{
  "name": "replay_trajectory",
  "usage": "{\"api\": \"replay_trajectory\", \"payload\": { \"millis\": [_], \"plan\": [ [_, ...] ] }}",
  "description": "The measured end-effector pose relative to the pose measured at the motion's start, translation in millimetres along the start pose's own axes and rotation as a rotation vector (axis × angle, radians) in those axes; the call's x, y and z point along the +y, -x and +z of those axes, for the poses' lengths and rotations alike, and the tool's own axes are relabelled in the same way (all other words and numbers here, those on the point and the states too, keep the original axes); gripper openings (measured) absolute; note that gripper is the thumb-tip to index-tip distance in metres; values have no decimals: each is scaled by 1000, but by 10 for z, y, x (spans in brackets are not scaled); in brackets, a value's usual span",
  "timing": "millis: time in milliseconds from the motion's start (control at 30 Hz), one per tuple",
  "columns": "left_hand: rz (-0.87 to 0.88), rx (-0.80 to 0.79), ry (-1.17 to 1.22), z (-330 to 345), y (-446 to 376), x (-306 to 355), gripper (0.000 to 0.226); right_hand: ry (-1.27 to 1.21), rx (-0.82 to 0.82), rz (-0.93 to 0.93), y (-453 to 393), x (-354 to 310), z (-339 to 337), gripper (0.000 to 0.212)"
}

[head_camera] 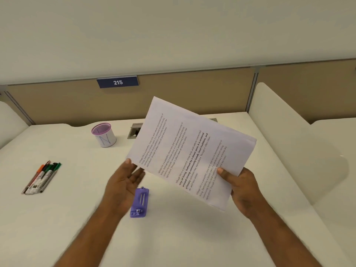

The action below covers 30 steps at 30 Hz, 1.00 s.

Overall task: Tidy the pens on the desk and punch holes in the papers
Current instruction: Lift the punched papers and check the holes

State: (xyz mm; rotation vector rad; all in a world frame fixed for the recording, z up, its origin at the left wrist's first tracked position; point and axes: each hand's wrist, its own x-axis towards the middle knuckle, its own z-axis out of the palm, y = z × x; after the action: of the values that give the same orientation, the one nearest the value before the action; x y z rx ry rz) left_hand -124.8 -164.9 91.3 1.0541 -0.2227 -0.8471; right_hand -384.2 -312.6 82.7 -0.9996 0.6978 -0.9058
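White papers (190, 151) are hanging tilted above the counter (77, 218), the right hand (240, 186) pinching one corner while the open left hand (123, 182) is steadying the opposite edge; squaring the stack before feeding the purple punch (140, 203) seems wise.

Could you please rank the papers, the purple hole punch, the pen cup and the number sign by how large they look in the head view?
1. papers, though held up nearer the camera
2. hole punch
3. pen cup and number sign: too alike to rank
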Motion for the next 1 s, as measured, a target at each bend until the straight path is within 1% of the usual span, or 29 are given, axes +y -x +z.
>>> {"api": "replay_trajectory", "payload": {
  "millis": [33,100,167,267,300,367,400,467,533,600,667,700,767,800,867,1000],
  "plan": [
    [27,23,-29,-74,-52,97,22,14,-11,6,-10,-52,-39,40],
    [90,54,-117,-171,-139,270,19,25,-44,10,-32,-136,-117,49],
    [162,53,-232,-184,-188,404,33,43,-71,24,-35,-210,-166,53],
    [235,-29,-407,-85,-231,540,57,101,-113,54,-39,-280,-229,38],
    [221,-82,-467,-43,-242,568,65,127,-125,64,-41,-294,-239,36],
    [126,-213,-586,39,-255,594,81,179,-146,80,-40,-313,-253,35],
    [63,-284,-642,72,-265,591,83,203,-157,89,-36,-327,-250,34],
    [-42,-395,-704,128,-280,555,77,243,-179,103,-34,-342,-252,33],
    [-92,-411,-679,148,-298,490,81,272,-189,112,-30,-349,-260,32],
    [-82,-378,-630,153,-293,415,87,287,-186,111,-29,-355,-286,32],
    [-37,-344,-602,159,-265,321,79,306,-170,99,-29,-364,-316,31],
    [-13,-326,-589,166,-248,263,68,320,-154,86,-32,-367,-332,30],
    [35,-290,-573,194,-205,140,34,351,-103,38,-45,-369,-364,27],
    [64,-264,-577,203,-185,79,22,370,-77,9,-48,-373,-371,26],
    [119,-233,-571,220,-121,-13,16,408,-42,-46,-49,-371,-389,23],
    [180,-247,-566,185,-9,-158,17,468,-28,-111,-10,-305,-475,15]
  ]
}}
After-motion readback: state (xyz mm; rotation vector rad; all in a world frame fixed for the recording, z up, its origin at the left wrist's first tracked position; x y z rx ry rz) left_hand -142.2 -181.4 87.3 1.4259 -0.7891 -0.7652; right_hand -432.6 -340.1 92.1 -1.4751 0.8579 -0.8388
